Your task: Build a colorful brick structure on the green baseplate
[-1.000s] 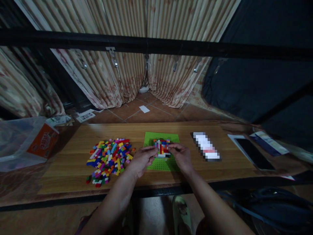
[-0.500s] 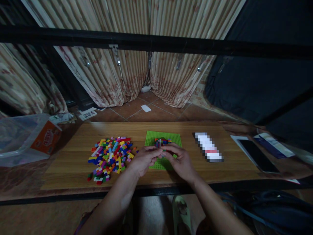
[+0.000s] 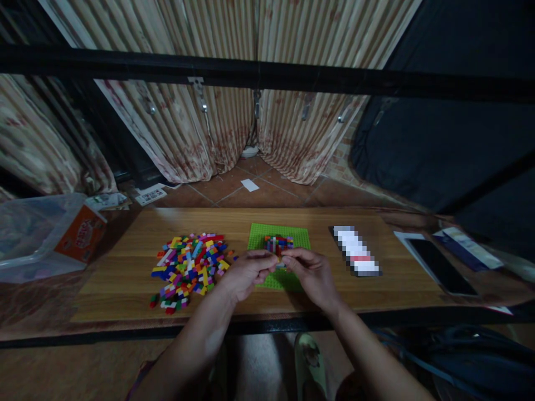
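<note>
A green studded baseplate (image 3: 256,236) lies on the wooden board, with a multicoloured brick build (image 3: 279,243) standing on it. Over the near part of the plate, my left hand (image 3: 251,273) and my right hand (image 3: 314,277) meet at the fingertips. Both are closed in a pinch around a small yellowish building brick (image 3: 280,259), mostly hidden by the fingers. To the left of my left hand spreads a heap of loose bricks (image 3: 192,262) in many colours.
The wooden board (image 3: 125,245) lies before me. A phone with a blurred screen (image 3: 357,250) rests right of the baseplate. Farther right are a dark tablet-like slab (image 3: 443,266) and a packet (image 3: 468,248). A clear plastic box (image 3: 33,239) stands at the left; a black bar (image 3: 267,72) crosses above.
My right hand's fingers have drawn back slightly and lower, showing more of the brick build behind. My left hand stays almost in place, still pinching.
</note>
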Tool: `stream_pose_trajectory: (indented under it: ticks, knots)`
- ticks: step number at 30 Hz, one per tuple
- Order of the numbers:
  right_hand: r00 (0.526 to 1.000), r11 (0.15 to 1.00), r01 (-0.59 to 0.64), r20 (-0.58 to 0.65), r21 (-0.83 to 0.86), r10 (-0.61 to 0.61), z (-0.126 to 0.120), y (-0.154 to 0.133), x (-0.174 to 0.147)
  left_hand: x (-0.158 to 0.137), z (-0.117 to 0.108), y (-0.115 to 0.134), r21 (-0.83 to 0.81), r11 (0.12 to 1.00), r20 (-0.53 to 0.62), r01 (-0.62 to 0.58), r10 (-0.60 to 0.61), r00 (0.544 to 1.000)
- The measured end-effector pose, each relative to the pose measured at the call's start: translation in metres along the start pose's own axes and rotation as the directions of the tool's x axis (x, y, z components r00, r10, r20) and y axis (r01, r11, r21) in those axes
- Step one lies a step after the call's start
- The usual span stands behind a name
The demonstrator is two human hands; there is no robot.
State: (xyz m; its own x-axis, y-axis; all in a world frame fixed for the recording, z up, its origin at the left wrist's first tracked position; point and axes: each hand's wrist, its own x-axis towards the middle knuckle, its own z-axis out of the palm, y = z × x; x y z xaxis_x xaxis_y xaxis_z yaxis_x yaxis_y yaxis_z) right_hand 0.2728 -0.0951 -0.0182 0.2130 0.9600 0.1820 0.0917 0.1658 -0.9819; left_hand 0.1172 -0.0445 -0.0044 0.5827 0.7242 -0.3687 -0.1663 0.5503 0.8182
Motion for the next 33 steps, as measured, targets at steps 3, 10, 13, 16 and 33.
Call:
stream_pose_trajectory:
  ticks: [3,10,13,16,33]
  knots:
    - [0.997,0.999,-0.015,-0.073,0.041,0.018,-0.01,0.001,0.005,0.0,-0.001,0.002,0.005,1.0,-0.096,-0.024,0.024,0.995]
    - [0.989,0.989,-0.112,-0.106,-0.093,0.102,-0.033,0.013,0.009,0.003,-0.008,0.004,0.017,0.996,-0.149,-0.086,0.088,0.985]
    - [0.994,0.968,-0.098,-0.071,-0.232,0.083,-0.035,0.018,0.007,0.003,-0.008,0.004,0.018,0.996,-0.152,-0.088,0.09,0.984]
    - [0.996,0.942,-0.078,-0.073,-0.325,0.057,-0.034,0.023,0.008,0.004,-0.007,0.003,0.026,0.996,-0.158,-0.085,0.088,0.984]
    - [0.951,0.969,-0.248,-0.184,0.018,0.247,-0.023,0.041,0.017,0.003,-0.009,0.005,0.039,0.995,-0.169,-0.087,0.092,0.981]
